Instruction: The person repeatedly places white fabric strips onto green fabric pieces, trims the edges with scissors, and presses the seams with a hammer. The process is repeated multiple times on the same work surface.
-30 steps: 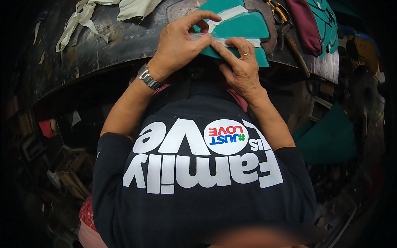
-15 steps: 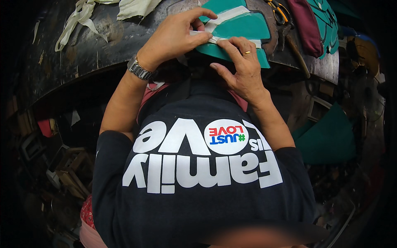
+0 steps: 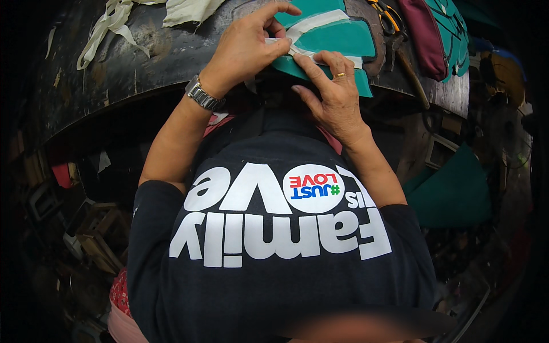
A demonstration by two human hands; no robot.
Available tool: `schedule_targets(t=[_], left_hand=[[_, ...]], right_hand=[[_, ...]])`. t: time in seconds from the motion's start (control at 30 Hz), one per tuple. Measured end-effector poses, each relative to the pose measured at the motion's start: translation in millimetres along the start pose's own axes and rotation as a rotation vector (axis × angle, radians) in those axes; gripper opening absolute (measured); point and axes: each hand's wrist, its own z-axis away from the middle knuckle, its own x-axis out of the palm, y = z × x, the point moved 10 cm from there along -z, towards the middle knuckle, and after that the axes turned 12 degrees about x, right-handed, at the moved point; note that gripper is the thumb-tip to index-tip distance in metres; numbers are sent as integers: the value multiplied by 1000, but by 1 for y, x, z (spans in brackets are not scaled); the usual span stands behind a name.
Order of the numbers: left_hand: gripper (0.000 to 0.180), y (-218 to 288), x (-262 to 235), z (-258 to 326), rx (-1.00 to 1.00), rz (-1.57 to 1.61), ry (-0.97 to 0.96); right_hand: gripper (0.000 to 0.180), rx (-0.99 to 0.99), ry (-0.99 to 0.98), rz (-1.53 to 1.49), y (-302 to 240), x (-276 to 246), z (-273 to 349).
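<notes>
On the far edge of the dark table lies a flat green piece of material (image 3: pixel 334 41), cut in a curved shape, with white strips along it. My left hand (image 3: pixel 249 48) pinches the end of a white strip (image 3: pixel 304 52) between thumb and a finger, over the left part of the green piece. Close beside it, my right hand (image 3: pixel 334 86) presses the same strip down with its index fingertip. The right thumb is held apart, and the other fingers rest bent on the green piece. Part of the strip is hidden under my fingers.
Orange-handled scissors (image 3: pixel 389 20) and a wooden-handled hammer (image 3: pixel 413 80) lie right of the green piece. Beyond them is a maroon bundle (image 3: pixel 423 40) beside stacked green pieces (image 3: pixel 453 34). Cream fabric strips (image 3: pixel 114 31) and a cloth scrap (image 3: pixel 189 11) lie at the table's left.
My left hand has shifted slightly right and up along the strip, its wrist turning a little. My right hand stays nearly in place, its index finger slightly further left.
</notes>
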Motion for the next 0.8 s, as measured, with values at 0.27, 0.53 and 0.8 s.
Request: schedule_targets(t=[0.27, 0.53, 0.8], left_hand=[[42, 3, -1, -3, 19, 42, 2], [42, -5, 4, -5, 8, 157, -33], [53, 0, -5, -6, 168, -206, -51]], right_hand=[[59, 13, -43, 41, -2, -3, -9], [71, 28, -9, 170, -5, 3, -10], [78, -23, 28, 332, -18, 8, -6]])
